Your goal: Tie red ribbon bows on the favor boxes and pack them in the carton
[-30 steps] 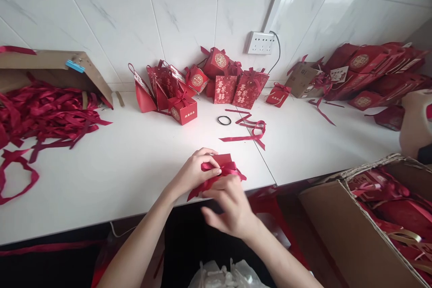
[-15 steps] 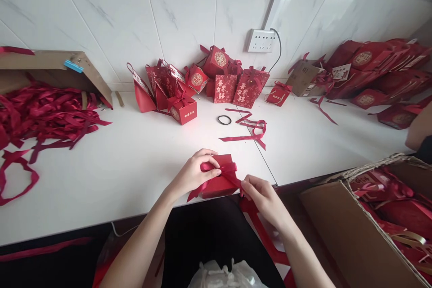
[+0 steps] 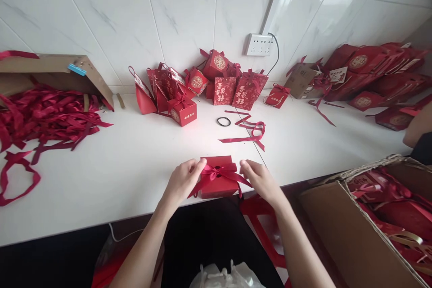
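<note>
A red gift box [image 3: 221,189] lies at the table's front edge, with a red ribbon bow [image 3: 214,172] tied across its top. The bow's two tails spread over the box's sides. On the left, my left hand [image 3: 185,180] has its thumb and finger pinched at the left loop. Across from it, my right hand [image 3: 259,179] is curled with fingertips together just beside the right loop, a small gap between them. Beyond the box lie a loose red ribbon [image 3: 243,140] and a black ring-shaped band [image 3: 223,121].
Finished red boxes [image 3: 182,112] stand along the tiled wall. A carton [image 3: 97,81] spills ribbons on the left. At right are piled red boxes [image 3: 367,60], an open cardboard box [image 3: 351,229] and part of another person's arm [image 3: 416,128]. A power socket [image 3: 259,45] is on the wall.
My left hand has moved off the bow's middle to its left loop. My right hand has let go of the right tail and moved up beside the right loop. The bow now shows fully.
</note>
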Demonstrator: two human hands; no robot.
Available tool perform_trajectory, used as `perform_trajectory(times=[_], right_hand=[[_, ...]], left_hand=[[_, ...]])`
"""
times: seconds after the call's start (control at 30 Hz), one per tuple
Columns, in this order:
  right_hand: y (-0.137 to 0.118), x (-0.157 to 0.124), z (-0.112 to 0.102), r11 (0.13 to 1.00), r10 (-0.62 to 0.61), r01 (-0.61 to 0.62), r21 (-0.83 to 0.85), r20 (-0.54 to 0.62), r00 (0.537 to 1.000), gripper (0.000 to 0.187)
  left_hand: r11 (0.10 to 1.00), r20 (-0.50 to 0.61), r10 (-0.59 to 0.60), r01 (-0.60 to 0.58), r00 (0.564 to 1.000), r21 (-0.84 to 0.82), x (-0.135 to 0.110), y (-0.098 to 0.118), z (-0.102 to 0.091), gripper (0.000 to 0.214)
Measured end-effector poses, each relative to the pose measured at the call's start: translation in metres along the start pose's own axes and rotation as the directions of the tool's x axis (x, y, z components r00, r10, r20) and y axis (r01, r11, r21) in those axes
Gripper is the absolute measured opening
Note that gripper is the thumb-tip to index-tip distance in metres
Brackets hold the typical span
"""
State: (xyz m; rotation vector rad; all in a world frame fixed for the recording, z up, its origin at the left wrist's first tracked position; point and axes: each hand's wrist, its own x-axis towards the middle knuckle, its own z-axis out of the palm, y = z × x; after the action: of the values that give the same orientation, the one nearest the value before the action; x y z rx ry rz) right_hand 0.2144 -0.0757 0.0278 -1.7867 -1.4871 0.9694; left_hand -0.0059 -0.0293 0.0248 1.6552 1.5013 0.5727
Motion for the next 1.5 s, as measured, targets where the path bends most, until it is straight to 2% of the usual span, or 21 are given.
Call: perform_trajectory(times=[0.1, 0.2, 0.33, 0.47, 0.53, 0.6, 0.67, 0.7, 0.77, 0.8, 0.83, 0.87, 0.9, 0.97, 1.0, 1.03, 1.07, 1.13, 1.27, 1.37, 1.5], right_hand=[[-0.007, 0.01, 0.02, 0.996, -0.031, 0.029, 0.083, 0.031, 0.999, 0.048], [-0.005, 0.01, 0.029, 0.976, -0.069, 0.064, 0.208, 0.014, 0.998, 0.045], [0.006, 0.006, 0.034, 0.933, -0.119, 0.108, 0.343, 0.01, 0.993, 0.043], [0.016, 0.006, 0.033, 0.933, -0.125, 0.105, 0.344, 0.035, 0.992, 0.044], [0.02, 0.007, 0.028, 0.932, -0.163, 0.147, 0.33, 0.02, 0.986, 0.044], [0.024, 0.008, 0.022, 0.916, -0.286, 0.257, 0.308, 0.053, 0.957, 0.058], [0.027, 0.008, 0.02, 0.897, -0.403, 0.355, 0.262, 0.161, 0.901, 0.095], [0.027, 0.008, 0.02, 0.899, -0.421, 0.375, 0.228, 0.213, 0.881, 0.106], [0.025, 0.006, 0.025, 0.91, -0.411, 0.384, 0.155, 0.227, 0.883, 0.109], [0.023, 0.005, 0.027, 0.912, -0.409, 0.39, 0.129, 0.196, 0.891, 0.106], [0.021, 0.002, 0.03, 0.906, -0.421, 0.407, 0.111, 0.152, 0.894, 0.102], [0.018, 0.0, 0.032, 0.893, -0.449, 0.44, 0.096, 0.105, 0.887, 0.099], [0.016, -0.003, 0.033, 0.87, -0.491, 0.486, 0.079, 0.056, 0.87, 0.097], [0.01, -0.01, 0.032, 0.812, -0.58, 0.582, 0.044, -0.052, 0.813, 0.094], [0.007, -0.013, 0.03, 0.782, -0.617, 0.623, 0.027, -0.108, 0.779, 0.093], [0.005, -0.017, 0.027, 0.755, -0.647, 0.656, 0.009, -0.159, 0.746, 0.092], [0.002, -0.02, 0.023, 0.733, -0.667, 0.68, -0.009, -0.204, 0.717, 0.092], [-0.001, -0.027, 0.015, 0.707, -0.689, 0.706, -0.042, -0.264, 0.675, 0.093], [-0.003, -0.035, 0.004, 0.689, -0.7, 0.722, -0.068, -0.321, 0.637, 0.094], [-0.001, -0.039, 0.0, 0.681, -0.7, 0.729, -0.075, -0.359, 0.617, 0.092], [0.0, -0.041, -0.003, 0.68, -0.701, 0.723, -0.118, -0.394, 0.594, 0.091]], left_hand=[[0.996, 0.003, 0.014, -0.014, 1.0, -0.092, -0.005, 0.003, 0.006, 0.046], [0.979, -0.045, 0.041, -0.049, 0.998, -0.196, -0.01, 0.0, 0.015, 0.04], [0.948, -0.141, 0.059, -0.099, 0.988, -0.302, -0.014, -0.005, 0.028, 0.038], [0.928, -0.18, 0.023, -0.088, 0.983, -0.362, -0.013, -0.006, 0.033, 0.036], [0.922, -0.166, 0.014, -0.077, 0.986, -0.38, -0.013, -0.007, 0.032, 0.036], [0.914, -0.149, 0.022, -0.081, 0.989, -0.397, -0.014, -0.007, 0.029, 0.034], [0.91, -0.155, 0.042, -0.102, 0.987, -0.401, -0.016, -0.007, 0.028, 0.028], [0.912, -0.174, 0.057, -0.122, 0.983, -0.392, -0.017, -0.006, 0.028, 0.026], [0.923, -0.274, 0.128, -0.216, 0.953, -0.32, -0.021, -0.004, 0.028, 0.02], [0.921, -0.35, 0.207, -0.303, 0.913, -0.244, -0.023, -0.002, 0.029, 0.016], [0.9, -0.426, 0.321, -0.413, 0.845, -0.14, -0.026, 0.001, 0.029, 0.011], [0.848, -0.484, 0.46, -0.53, 0.745, -0.011, -0.028, 0.004, 0.029, 0.005], [0.762, -0.5, 0.603, -0.635, 0.621, 0.129, -0.032, 0.008, 0.029, 0.003], [0.528, -0.415, 0.827, -0.777, 0.378, 0.344, -0.039, 0.016, 0.027, 0.015], [0.417, -0.356, 0.891, -0.816, 0.281, 0.401, -0.042, 0.021, 0.026, 0.019], [0.328, -0.306, 0.93, -0.841, 0.206, 0.431, -0.046, 0.026, 0.025, 0.02], [0.262, -0.273, 0.95, -0.858, 0.15, 0.442, -0.049, 0.031, 0.024, 0.02], [0.197, -0.253, 0.963, -0.871, 0.088, 0.45, -0.054, 0.04, 0.022, 0.018], [0.146, -0.249, 0.968, -0.881, 0.033, 0.45, -0.059, 0.055, 0.023, 0.014], [0.122, -0.248, 0.969, -0.887, 0.009, 0.445, -0.061, 0.061, 0.025, 0.011], [0.128, -0.235, 0.972, -0.883, 0.02, 0.451, -0.062, 0.066, 0.028, 0.014]])
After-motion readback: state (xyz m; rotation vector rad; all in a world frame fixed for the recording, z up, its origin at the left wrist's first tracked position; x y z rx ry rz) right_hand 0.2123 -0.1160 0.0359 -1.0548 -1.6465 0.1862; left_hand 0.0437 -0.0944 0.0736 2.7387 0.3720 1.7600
